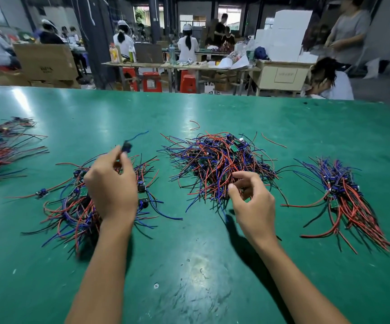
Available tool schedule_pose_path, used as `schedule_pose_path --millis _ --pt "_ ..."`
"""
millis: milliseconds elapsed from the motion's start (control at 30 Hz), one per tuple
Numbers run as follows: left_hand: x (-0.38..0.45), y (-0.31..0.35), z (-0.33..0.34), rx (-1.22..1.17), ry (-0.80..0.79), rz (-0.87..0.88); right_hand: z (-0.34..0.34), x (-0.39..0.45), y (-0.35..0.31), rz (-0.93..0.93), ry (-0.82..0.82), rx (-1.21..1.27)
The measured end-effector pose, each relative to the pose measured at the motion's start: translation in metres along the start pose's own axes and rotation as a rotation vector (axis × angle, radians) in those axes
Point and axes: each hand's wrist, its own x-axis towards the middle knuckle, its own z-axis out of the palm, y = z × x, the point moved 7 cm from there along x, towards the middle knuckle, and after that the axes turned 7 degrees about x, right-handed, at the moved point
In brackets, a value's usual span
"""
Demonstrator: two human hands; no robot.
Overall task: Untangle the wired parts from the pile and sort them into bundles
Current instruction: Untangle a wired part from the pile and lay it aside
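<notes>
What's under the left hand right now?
Under the left hand lies a loose group of wired parts with red, blue and black leads on the green table. The hand and forearm cover that group's middle, so what lies there cannot be seen.

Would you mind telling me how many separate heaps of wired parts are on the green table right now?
4: one at the far left edge, partly cut off; one under the left hand; the middle pile by the right hand; one at the right. More may lie out of view.
</notes>
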Motion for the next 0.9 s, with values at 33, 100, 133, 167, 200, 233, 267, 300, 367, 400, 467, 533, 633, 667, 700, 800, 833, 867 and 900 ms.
schedule_pose_path --millis 33,100,133,167,200,233,267,300,367,400,467,533,633,667,700,800,833,867,900 --pt "0.002 -0.012 0.005 0.158 -0.082 -0.067 -0.003 0.002 -0.001 -0.038 0.027 -0.109" --pt "-0.003 -0.028 0.015 0.380 -0.244 -0.168 -0.006 0.007 0.004 -0.060 0.050 -0.279" --pt "-0.006 -0.030 0.018 0.419 -0.287 -0.177 -0.006 0.010 0.008 -0.046 0.041 -0.347" --pt "-0.008 -0.028 0.019 0.440 -0.301 -0.168 -0.005 0.014 0.013 -0.023 0.021 -0.406" --pt "-0.010 -0.025 0.020 0.464 -0.298 -0.148 -0.003 0.017 0.018 0.005 -0.005 -0.442" --pt "-0.012 -0.022 0.021 0.491 -0.290 -0.124 -0.002 0.019 0.023 0.035 -0.032 -0.445" --pt "-0.013 -0.018 0.022 0.509 -0.280 -0.104 -0.001 0.021 0.028 0.066 -0.050 -0.414" --pt "-0.013 -0.015 0.023 0.513 -0.267 -0.090 -0.001 0.023 0.031 0.094 -0.055 -0.363" --pt "-0.015 -0.008 0.024 0.465 -0.238 -0.054 -0.004 0.026 0.036 0.141 -0.046 -0.301" --pt "-0.016 -0.002 0.025 0.423 -0.225 -0.020 -0.006 0.027 0.038 0.160 -0.050 -0.319" --pt "-0.022 0.013 0.028 0.327 -0.223 0.070 -0.009 0.027 0.039 0.185 -0.059 -0.401" --pt "-0.030 0.030 0.036 0.219 -0.269 0.189 -0.014 0.026 0.041 0.205 -0.033 -0.408" --pt "-0.050 0.055 0.049 0.079 -0.441 0.448 -0.019 0.026 0.041 0.206 -0.009 -0.405" --pt "-0.058 0.062 0.053 0.045 -0.507 0.522 -0.020 0.026 0.040 0.206 -0.014 -0.416" --pt "-0.066 0.066 0.057 0.021 -0.566 0.574 -0.020 0.026 0.039 0.205 -0.015 -0.427" --pt "-0.081 0.073 0.063 -0.014 -0.658 0.627 -0.023 0.025 0.031 0.179 0.050 -0.405" --pt "-0.084 0.075 0.065 -0.032 -0.666 0.626 -0.025 0.024 0.026 0.160 0.082 -0.371" --pt "-0.087 0.076 0.065 -0.063 -0.670 0.619 -0.026 0.023 0.020 0.129 0.107 -0.332" --pt "-0.089 0.077 0.065 -0.108 -0.674 0.597 -0.026 0.020 0.012 0.080 0.123 -0.293"
